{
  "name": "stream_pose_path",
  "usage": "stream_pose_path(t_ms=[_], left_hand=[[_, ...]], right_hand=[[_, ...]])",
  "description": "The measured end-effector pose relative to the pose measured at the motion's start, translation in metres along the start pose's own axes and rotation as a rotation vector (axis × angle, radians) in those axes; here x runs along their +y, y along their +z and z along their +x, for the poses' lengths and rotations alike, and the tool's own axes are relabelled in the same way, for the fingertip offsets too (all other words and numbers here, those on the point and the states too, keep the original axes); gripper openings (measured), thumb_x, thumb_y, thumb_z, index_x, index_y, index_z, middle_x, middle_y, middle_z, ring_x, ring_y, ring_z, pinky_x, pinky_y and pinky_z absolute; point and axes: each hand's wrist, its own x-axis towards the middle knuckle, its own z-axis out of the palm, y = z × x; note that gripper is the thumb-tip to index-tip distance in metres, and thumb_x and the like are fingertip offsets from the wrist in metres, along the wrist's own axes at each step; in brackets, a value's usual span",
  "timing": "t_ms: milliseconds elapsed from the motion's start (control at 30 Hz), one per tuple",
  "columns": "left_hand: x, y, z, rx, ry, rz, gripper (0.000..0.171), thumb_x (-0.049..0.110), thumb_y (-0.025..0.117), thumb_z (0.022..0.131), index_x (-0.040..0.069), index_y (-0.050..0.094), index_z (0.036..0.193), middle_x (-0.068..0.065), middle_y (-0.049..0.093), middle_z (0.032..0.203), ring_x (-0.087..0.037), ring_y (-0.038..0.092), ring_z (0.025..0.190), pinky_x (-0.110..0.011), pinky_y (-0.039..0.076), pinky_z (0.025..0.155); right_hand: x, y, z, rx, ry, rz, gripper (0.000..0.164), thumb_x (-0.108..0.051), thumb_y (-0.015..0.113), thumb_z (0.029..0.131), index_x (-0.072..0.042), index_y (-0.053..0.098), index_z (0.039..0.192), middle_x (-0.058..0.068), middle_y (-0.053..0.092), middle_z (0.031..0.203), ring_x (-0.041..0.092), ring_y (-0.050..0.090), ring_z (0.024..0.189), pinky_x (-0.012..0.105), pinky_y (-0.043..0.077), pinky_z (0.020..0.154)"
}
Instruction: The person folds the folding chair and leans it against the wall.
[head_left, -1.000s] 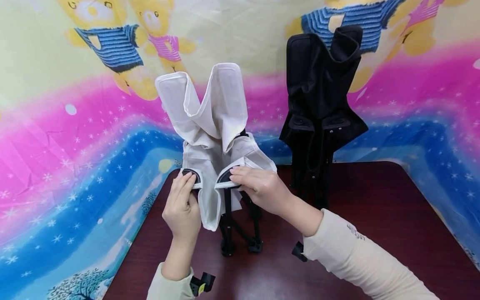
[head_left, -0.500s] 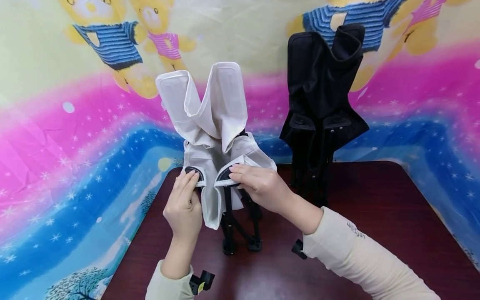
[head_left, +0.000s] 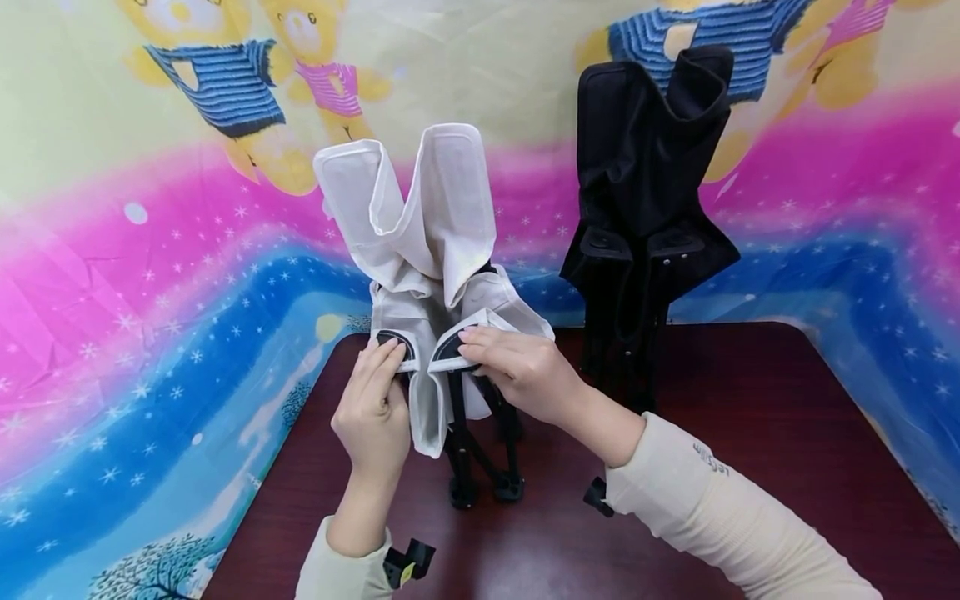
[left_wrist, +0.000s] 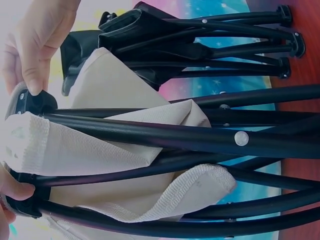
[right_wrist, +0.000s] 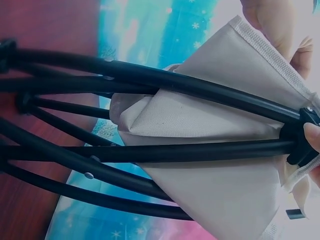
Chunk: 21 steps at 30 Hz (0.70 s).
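Observation:
A small white folding camp chair, its black legs bunched close together, stands partly folded on the dark red table. My left hand grips the black-patched left front corner of its seat, fingers on top. The right front corner is pinched by my right hand. In the left wrist view, thumbs press from below on the black corner joints. The right wrist view shows crossed black tubes under sagging white cloth. Between the two corners the seat cloth hangs in a fold.
A black folding chair, also folded, stands at the back right of the table. Behind the table hangs a colourful backdrop with printed bears. A small black device is strapped at the left wrist.
The left hand has shifted slightly right with its seat corner, narrowing the gap between the two front corners a little. The right hand stays nearly in place.

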Motion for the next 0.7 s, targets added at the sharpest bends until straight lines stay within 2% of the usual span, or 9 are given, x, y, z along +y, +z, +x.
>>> stream_pose_path(t_ms=[400,700], left_hand=[[0.0046,0.0026,-0.0001,-0.009,-0.031,-0.022,0.030,-0.015,0.053,0.069,0.003,0.070,0.088,-0.005,0.065,0.091,-0.020,0.058,0.093,-0.031,0.043,0.083],[0.0086,0.0050,0.0008,-0.014,-0.042,-0.042,0.031,-0.016,0.054,0.068,0.003,0.070,0.087,-0.005,0.065,0.090,-0.020,0.058,0.092,-0.029,0.043,0.084]], right_hand=[[0.0032,0.0008,0.0015,0.020,-0.016,0.064,0.028,0.004,0.071,0.062,0.002,0.065,0.089,0.014,0.063,0.095,0.022,0.058,0.092,0.030,0.044,0.082],[0.0035,0.0004,0.0027,0.016,-0.002,0.070,0.028,0.002,0.071,0.062,0.001,0.066,0.089,0.014,0.063,0.096,0.021,0.058,0.093,0.029,0.043,0.083]])
